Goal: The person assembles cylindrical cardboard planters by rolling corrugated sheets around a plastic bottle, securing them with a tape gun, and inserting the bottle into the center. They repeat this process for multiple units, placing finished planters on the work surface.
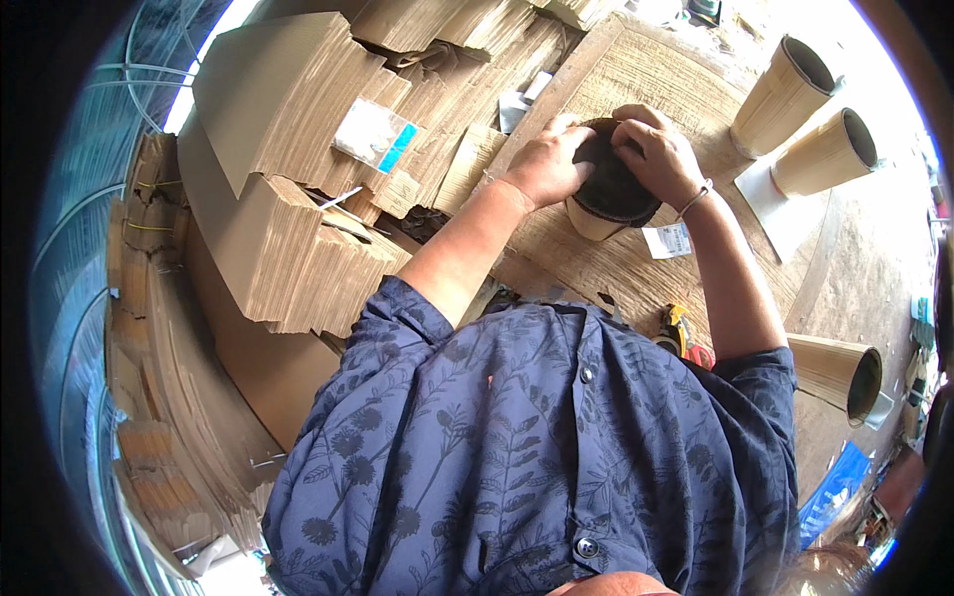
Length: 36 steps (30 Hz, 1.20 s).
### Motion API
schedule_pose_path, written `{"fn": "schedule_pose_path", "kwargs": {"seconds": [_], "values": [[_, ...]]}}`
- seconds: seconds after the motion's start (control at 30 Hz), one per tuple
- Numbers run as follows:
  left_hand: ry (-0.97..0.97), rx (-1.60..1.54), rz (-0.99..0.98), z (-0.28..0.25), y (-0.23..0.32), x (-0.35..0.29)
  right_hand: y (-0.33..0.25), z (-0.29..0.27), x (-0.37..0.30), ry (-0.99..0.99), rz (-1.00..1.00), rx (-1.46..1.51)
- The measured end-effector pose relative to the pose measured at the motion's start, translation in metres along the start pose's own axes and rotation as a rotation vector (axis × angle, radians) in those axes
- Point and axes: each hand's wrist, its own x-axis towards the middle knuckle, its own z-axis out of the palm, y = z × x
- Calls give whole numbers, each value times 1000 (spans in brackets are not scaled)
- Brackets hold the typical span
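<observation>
In front of me on the wooden table stands a tapered, light wooden pot with a dark inner lining. My left hand is closed over the left part of its rim, the thumb reaching inside. Across from it, my right hand grips the far right of the rim, fingers bent over the edge and into the opening. Both hands partly cover the rim, so how they hold the lining there is hidden.
Two similar pots stand at the far right, and another pot is by my right elbow. High stacks of flat cardboard crowd the left. A yellow and red tool lies close to my shirt, near a white label.
</observation>
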Motion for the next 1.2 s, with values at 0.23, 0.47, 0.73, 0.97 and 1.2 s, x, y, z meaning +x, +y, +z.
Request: {"fn": "schedule_pose_path", "kwargs": {"seconds": [0.23, 0.47, 0.73, 0.97, 1.2], "values": [[-191, 126, -54, 0, -3, 21, 0, 1, 4, 25, 54, -31], [-205, 156, -107, -1, -4, 26, -16, -11, 2, 123, 101, -120], [-230, 105, -89, -1, -5, 28, -19, -9, -2, -139, 34, -400], [-249, 157, -95, -8, 5, 23, -14, 4, 7, -239, 28, -464], [-191, 129, 62, -6, -2, 14, -10, 3, 22, -404, 52, -453]]}}
